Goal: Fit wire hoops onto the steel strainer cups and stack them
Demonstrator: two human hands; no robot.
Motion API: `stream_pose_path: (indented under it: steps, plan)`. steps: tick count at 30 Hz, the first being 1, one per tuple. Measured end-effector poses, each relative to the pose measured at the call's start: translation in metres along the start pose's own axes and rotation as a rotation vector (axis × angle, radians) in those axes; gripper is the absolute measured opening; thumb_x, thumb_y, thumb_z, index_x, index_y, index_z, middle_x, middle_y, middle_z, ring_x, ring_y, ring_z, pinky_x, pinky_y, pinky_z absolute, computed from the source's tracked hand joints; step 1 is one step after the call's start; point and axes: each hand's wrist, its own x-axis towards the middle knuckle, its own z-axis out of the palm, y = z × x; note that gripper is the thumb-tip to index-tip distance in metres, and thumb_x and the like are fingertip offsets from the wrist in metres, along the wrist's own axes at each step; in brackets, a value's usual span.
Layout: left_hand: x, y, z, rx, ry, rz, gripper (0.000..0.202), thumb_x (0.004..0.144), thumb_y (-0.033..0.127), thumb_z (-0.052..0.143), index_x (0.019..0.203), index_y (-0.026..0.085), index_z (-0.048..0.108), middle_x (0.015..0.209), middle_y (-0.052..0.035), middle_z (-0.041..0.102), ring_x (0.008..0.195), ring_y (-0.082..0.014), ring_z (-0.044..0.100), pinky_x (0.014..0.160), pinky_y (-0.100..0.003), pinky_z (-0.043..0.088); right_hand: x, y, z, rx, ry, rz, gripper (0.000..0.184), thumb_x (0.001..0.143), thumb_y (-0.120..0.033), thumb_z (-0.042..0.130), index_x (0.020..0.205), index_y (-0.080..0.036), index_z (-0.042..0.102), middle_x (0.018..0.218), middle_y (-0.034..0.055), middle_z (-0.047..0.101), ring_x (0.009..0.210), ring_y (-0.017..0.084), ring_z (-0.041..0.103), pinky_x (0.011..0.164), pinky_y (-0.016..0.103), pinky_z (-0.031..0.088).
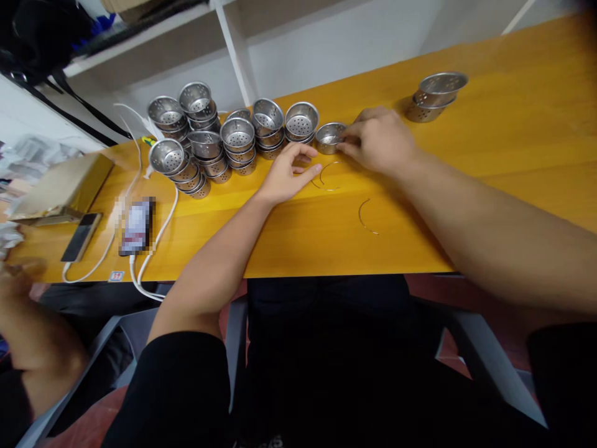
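My right hand rests on the yellow table with its fingers pinched on the rim of a small perforated steel cup. My left hand lies just left of it, fingers loosely curled, fingertips touching a thin curved wire on the table. A second curved wire lies loose nearer to me. Stacks of the same steel cups stand in a cluster to the left of the held cup.
Two more steel cups are stacked at the far right. At the left lie a phone, a blurred card, white cables and a cardboard box. Another person's hand shows at the left edge.
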Motion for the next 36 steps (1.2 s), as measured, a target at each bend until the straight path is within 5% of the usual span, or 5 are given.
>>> stream_pose_path:
  steps: [11, 18, 24, 30, 36]
  plan:
    - [0.001, -0.008, 0.001, -0.019, -0.05, -0.011, 0.025, 0.11, 0.026, 0.091, 0.133, 0.023, 0.081, 0.146, -0.0115, 0.089, 0.132, -0.0236, 0.089, 0.123, -0.042, 0.075, -0.015, 0.02, -0.027, 0.0, -0.004, 0.285, 0.082, 0.126, -0.048, 0.09, 0.193, -0.009, 0.063, 0.192, 0.0395, 0.054, 0.18, 0.055, 0.048, 0.144, 0.066, 0.038]
    - [-0.001, -0.008, -0.001, -0.038, -0.062, -0.004, 0.028, 0.109, 0.03, 0.091, 0.133, 0.022, 0.081, 0.146, -0.0124, 0.089, 0.134, -0.0244, 0.09, 0.126, -0.043, 0.074, -0.015, 0.025, -0.028, 0.077, -0.07, 0.344, 0.102, 0.122, -0.037, 0.095, 0.203, -0.007, 0.041, 0.196, 0.0374, 0.052, 0.186, 0.048, 0.051, 0.148, 0.051, 0.042]
    - [0.002, -0.023, 0.002, -0.024, -0.044, -0.023, 0.057, 0.105, 0.033, 0.097, 0.156, 0.029, 0.072, 0.173, -0.0173, 0.081, 0.142, -0.0278, 0.087, 0.126, -0.048, 0.077, -0.026, 0.016, -0.041, 0.248, 0.245, 0.058, 0.087, 0.117, -0.041, 0.095, 0.191, -0.022, 0.054, 0.189, 0.0308, 0.06, 0.168, 0.042, 0.065, 0.139, 0.05, 0.054]
    - [0.011, -0.054, 0.008, -0.024, -0.112, 0.116, 0.12, 0.1, 0.079, 0.105, 0.191, 0.031, 0.044, 0.201, -0.0247, 0.055, 0.171, -0.0427, 0.075, 0.135, -0.063, 0.073, -0.03, -0.012, -0.025, 0.402, 0.06, -0.298, 0.091, 0.108, -0.069, 0.096, 0.184, -0.029, 0.064, 0.179, 0.0222, 0.073, 0.147, 0.049, 0.078, 0.134, 0.066, 0.06]
    - [0.014, -0.059, 0.002, -0.042, -0.125, 0.161, 0.123, 0.095, 0.106, 0.095, 0.18, 0.026, 0.057, 0.188, -0.0239, 0.068, 0.173, -0.0478, 0.074, 0.145, -0.069, 0.066, -0.03, -0.021, -0.015, 0.531, -0.021, -0.356, 0.094, 0.112, -0.08, 0.089, 0.189, -0.037, 0.058, 0.183, 0.0183, 0.07, 0.145, 0.052, 0.08, 0.132, 0.075, 0.064]
